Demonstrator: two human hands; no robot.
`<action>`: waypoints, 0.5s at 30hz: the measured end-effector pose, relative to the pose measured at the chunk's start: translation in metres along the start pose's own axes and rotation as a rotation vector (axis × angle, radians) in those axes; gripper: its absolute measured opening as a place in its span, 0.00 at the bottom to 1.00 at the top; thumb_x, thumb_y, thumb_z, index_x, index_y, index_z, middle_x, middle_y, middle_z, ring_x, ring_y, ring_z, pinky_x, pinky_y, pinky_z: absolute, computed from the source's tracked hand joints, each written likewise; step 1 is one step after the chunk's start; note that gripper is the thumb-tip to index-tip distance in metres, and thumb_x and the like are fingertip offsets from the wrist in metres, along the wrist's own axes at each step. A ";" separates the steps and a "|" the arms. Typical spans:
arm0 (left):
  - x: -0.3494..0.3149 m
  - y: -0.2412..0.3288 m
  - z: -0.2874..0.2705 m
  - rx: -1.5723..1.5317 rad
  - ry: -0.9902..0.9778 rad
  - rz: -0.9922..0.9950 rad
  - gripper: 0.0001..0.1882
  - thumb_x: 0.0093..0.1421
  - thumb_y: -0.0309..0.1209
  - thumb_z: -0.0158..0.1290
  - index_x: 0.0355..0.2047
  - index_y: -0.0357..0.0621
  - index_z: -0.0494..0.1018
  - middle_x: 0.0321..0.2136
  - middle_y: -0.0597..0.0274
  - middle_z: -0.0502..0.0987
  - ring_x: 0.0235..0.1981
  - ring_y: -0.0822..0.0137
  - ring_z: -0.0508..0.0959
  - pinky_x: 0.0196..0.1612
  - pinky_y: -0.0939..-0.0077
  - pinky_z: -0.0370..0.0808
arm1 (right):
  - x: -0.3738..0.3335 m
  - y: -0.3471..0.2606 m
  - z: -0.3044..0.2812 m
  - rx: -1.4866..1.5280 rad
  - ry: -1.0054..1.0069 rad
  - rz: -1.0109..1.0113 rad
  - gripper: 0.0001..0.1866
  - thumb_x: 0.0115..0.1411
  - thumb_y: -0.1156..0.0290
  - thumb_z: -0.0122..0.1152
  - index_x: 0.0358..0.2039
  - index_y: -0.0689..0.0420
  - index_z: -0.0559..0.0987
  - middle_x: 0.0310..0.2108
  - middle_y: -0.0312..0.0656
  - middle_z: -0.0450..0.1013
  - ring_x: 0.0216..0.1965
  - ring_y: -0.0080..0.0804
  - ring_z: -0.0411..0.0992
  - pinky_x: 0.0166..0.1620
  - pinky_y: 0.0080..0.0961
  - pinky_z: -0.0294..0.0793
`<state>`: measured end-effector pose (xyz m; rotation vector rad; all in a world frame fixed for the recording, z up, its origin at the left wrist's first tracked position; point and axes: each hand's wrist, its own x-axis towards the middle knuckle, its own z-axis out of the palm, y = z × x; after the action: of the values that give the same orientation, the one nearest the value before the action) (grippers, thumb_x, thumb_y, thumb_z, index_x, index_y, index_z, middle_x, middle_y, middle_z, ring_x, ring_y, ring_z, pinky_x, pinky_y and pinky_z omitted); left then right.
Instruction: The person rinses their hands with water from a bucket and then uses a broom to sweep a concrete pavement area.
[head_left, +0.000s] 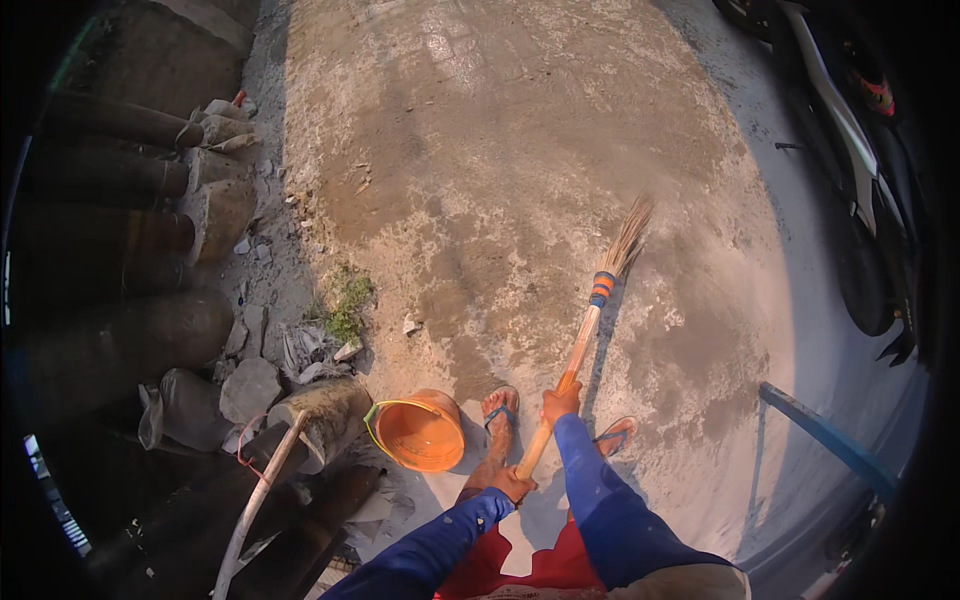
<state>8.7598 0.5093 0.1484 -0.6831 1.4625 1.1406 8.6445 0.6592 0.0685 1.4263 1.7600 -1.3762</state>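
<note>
A long stick broom [580,345] slants away from me, bound with orange and blue bands below its thin bristles. Its bristle end rests on or just above the rough, partly damp ground [520,200]; I cannot tell which. My right hand [561,401] is wrapped round the middle of the handle. Lower down, my left hand [514,485] grips the handle near its end. An orange bucket [440,440] with a yellow-green rim handle stands left of my feet, apart from both hands.
Broken concrete lumps [250,390] and dark cylinders [120,235] line the left side. A wooden pole [255,510] leans at the lower left, and a small green plant [348,305] grows nearby. On the right are a blue bar [825,437] and a parked motorbike [850,150].
</note>
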 end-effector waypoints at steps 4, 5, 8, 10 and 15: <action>0.024 0.027 -0.078 -0.361 0.294 0.082 0.10 0.48 0.31 0.56 0.28 0.39 0.70 0.13 0.64 0.70 0.09 0.71 0.69 0.12 0.75 0.65 | 0.016 -0.087 0.135 -0.195 -0.373 -0.092 0.41 0.50 0.70 0.57 0.60 0.61 0.46 0.38 0.59 0.72 0.31 0.44 0.77 0.32 0.33 0.79; 0.033 0.048 -0.101 -0.431 0.278 0.105 0.09 0.48 0.29 0.56 0.28 0.39 0.70 0.14 0.63 0.71 0.09 0.70 0.69 0.11 0.75 0.65 | 0.020 -0.123 0.164 -0.242 -0.382 -0.115 0.43 0.50 0.69 0.57 0.62 0.60 0.45 0.38 0.58 0.72 0.31 0.45 0.77 0.32 0.32 0.79; 0.012 0.113 -0.164 -0.384 0.328 0.171 0.10 0.48 0.26 0.55 0.31 0.37 0.70 0.15 0.64 0.71 0.09 0.71 0.69 0.12 0.75 0.66 | -0.023 -0.203 0.204 -0.032 -0.381 -0.298 0.25 0.50 0.71 0.58 0.47 0.58 0.59 0.27 0.49 0.70 0.18 0.36 0.72 0.22 0.30 0.75; -0.017 0.115 -0.163 -0.343 0.322 0.197 0.09 0.47 0.26 0.55 0.30 0.38 0.69 0.14 0.64 0.70 0.09 0.71 0.69 0.12 0.75 0.66 | -0.046 -0.216 0.195 0.090 -0.390 -0.334 0.21 0.51 0.72 0.58 0.43 0.57 0.59 0.24 0.44 0.67 0.15 0.33 0.69 0.19 0.29 0.73; -0.069 0.052 -0.155 -0.094 -0.041 -0.011 0.09 0.47 0.27 0.59 0.27 0.41 0.69 0.11 0.67 0.68 0.09 0.74 0.68 0.12 0.77 0.65 | -0.092 -0.104 0.131 0.235 -0.089 -0.010 0.18 0.55 0.74 0.53 0.43 0.58 0.58 0.21 0.45 0.66 0.16 0.33 0.69 0.16 0.27 0.71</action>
<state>8.6672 0.3748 0.2176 -0.7275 1.3755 1.2141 8.5526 0.5071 0.1377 1.4503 1.5933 -1.6702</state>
